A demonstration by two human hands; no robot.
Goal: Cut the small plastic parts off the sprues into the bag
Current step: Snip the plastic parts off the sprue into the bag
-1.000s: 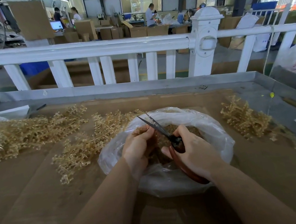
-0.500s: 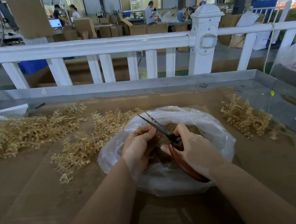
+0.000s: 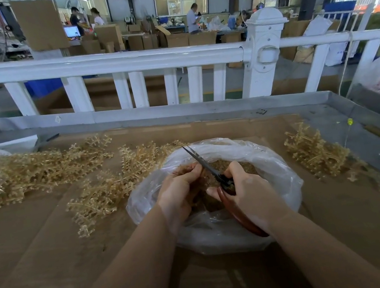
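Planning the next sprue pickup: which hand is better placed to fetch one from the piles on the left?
Left. The left hand sits nearer the sprue pile beside the bag and holds only a small piece, if anything. The right hand grips the scissors, so it likely stays put.

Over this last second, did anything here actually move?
Hardly. The right hand keeps gripping the scissors, blades slightly parted above the bag; the left hand stays curled over the brown parts. The sprue piles lie unmoved.
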